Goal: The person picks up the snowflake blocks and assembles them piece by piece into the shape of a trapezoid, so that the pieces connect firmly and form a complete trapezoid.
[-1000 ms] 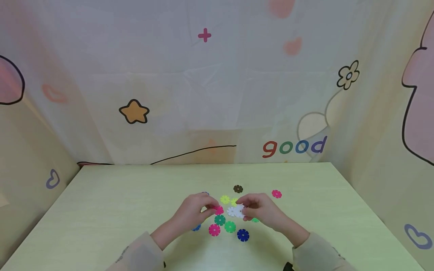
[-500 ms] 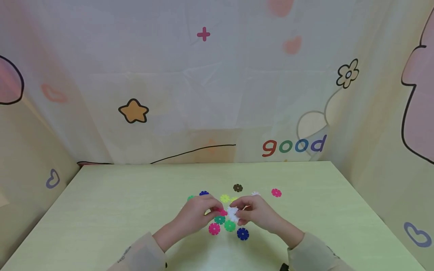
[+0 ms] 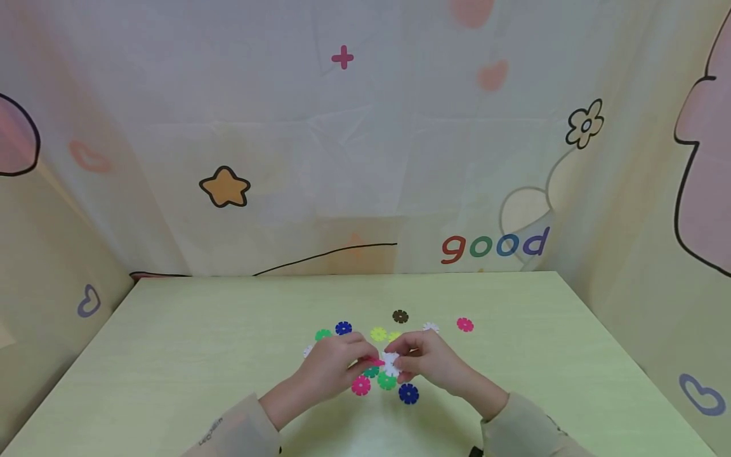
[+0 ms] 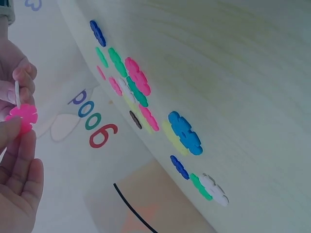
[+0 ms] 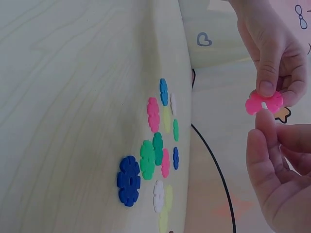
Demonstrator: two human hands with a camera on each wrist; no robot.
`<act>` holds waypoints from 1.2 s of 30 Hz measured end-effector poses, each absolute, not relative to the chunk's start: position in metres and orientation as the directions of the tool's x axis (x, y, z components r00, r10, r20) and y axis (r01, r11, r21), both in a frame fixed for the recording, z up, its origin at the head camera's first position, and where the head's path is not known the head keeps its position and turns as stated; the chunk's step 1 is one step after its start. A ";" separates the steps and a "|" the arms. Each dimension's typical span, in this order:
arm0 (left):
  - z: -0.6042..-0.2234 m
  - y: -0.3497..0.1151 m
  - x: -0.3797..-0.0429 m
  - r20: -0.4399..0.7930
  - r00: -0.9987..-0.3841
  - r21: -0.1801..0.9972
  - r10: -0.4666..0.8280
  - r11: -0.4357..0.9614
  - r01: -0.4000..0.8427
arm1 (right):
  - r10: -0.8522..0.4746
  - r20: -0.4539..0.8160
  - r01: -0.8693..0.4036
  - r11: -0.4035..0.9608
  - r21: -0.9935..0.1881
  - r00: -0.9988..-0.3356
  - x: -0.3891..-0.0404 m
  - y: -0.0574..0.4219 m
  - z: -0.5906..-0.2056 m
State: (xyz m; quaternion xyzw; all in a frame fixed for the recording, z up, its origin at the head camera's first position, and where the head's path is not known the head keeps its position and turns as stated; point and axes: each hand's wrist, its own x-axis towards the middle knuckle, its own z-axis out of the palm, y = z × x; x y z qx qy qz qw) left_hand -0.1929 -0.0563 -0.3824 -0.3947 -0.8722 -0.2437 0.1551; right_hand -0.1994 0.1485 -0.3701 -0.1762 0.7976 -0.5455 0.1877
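Note:
In the head view my left hand (image 3: 337, 362) pinches a pink notched snowflake disc (image 3: 377, 362) between thumb and fingers. Facing it, my right hand (image 3: 425, 357) grips a white notched snowflake disc (image 3: 391, 364). The two discs meet edge to edge, held above the table. Seen from the left wrist, the pink disc (image 4: 24, 118) turns its flat face to the camera, and the white disc (image 4: 18, 94) stands edge-on against its rim. From the right wrist, fingertips (image 5: 265, 119) of the right hand largely hide the white disc below the pink one.
Several loose discs lie on the pale table (image 3: 217, 355) beneath and around the hands, among them a dark blue disc (image 3: 408, 393), a green disc (image 3: 387, 381) and a brown disc (image 3: 400, 316). A light blue disc (image 4: 184, 132) shows in the left wrist view. A printed curtain (image 3: 285, 158) stands behind.
Both hands have come together, the left moving right and the right moving left. The pink disc has turned nearly edge-on in the head view and now meets the white disc.

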 end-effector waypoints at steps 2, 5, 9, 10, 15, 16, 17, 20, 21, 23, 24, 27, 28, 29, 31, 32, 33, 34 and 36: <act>-0.383 -0.056 -0.192 0.485 -0.622 0.282 0.615 0.563 0.777 | -0.484 -0.116 -0.060 0.334 -0.941 -0.867 -0.199 0.148 -0.370; -0.382 -0.057 -0.190 0.527 -0.585 0.249 0.617 0.546 0.800 | -0.475 -0.131 -0.036 0.326 -0.945 -0.870 -0.198 0.147 -0.370; -0.381 -0.057 -0.187 0.570 -0.540 0.211 0.619 0.525 0.825 | -0.470 -0.145 -0.017 0.322 -0.947 -0.871 -0.197 0.147 -0.370; -0.380 -0.057 -0.187 0.576 -0.530 0.201 0.622 0.521 0.830 | -0.473 -0.145 -0.016 0.319 -0.948 -0.869 -0.196 0.147 -0.370; -0.379 -0.057 -0.185 0.594 -0.491 0.153 0.638 0.509 0.847 | -0.493 -0.119 -0.056 0.327 -0.943 -0.862 -0.194 0.148 -0.370; -0.379 -0.057 -0.185 0.597 -0.482 0.146 0.641 0.504 0.851 | -0.491 -0.117 -0.062 0.334 -0.940 -0.863 -0.193 0.148 -0.370; -0.379 -0.057 -0.184 0.600 -0.474 0.138 0.645 0.499 0.855 | -0.486 -0.118 -0.066 0.345 -0.936 -0.866 -0.193 0.149 -0.370; -0.381 -0.056 -0.184 0.612 -0.449 0.119 0.651 0.485 0.866 | -0.464 -0.139 -0.048 0.367 -0.929 -0.875 -0.192 0.148 -0.370; -0.382 -0.056 -0.184 0.619 -0.438 0.110 0.652 0.481 0.870 | -0.457 -0.145 -0.038 0.369 -0.929 -0.878 -0.192 0.148 -0.370; -0.383 -0.055 -0.183 0.630 -0.422 0.092 0.652 0.477 0.874 | -0.441 -0.154 -0.023 0.371 -0.928 -0.884 -0.191 0.148 -0.371; -0.383 -0.055 -0.182 0.637 -0.410 0.081 0.653 0.473 0.878 | -0.435 -0.156 -0.016 0.366 -0.931 -0.887 -0.191 0.148 -0.372; -0.384 -0.054 -0.181 0.661 -0.368 0.038 0.654 0.461 0.887 | -0.429 -0.164 0.007 0.344 -0.939 -0.888 -0.189 0.149 -0.372; -0.385 -0.053 -0.181 0.670 -0.354 0.027 0.653 0.455 0.890 | -0.430 -0.166 0.014 0.334 -0.942 -0.887 -0.188 0.149 -0.373; -0.385 -0.053 -0.180 0.681 -0.340 0.016 0.649 0.450 0.893 | -0.433 -0.169 0.023 0.322 -0.947 -0.886 -0.188 0.149 -0.372; -0.386 -0.052 -0.179 0.701 -0.313 -0.003 0.641 0.442 0.897 | -0.440 -0.173 0.041 0.293 -0.955 -0.881 -0.187 0.149 -0.373; -0.386 -0.052 -0.179 0.710 -0.302 -0.009 0.636 0.438 0.899 | -0.442 -0.175 0.049 0.282 -0.958 -0.880 -0.186 0.149 -0.373; -0.386 -0.052 -0.178 0.717 -0.294 -0.016 0.632 0.436 0.900 | -0.444 -0.174 0.053 0.272 -0.961 -0.879 -0.186 0.149 -0.374; -0.386 -0.052 -0.178 0.720 -0.289 -0.019 0.630 0.434 0.901 | -0.446 -0.176 0.058 0.265 -0.963 -0.878 -0.186 0.149 -0.374; -0.386 -0.051 -0.177 0.718 -0.287 -0.026 0.634 0.437 0.899 | -0.450 -0.178 0.065 0.256 -0.964 -0.875 -0.186 0.148 -0.375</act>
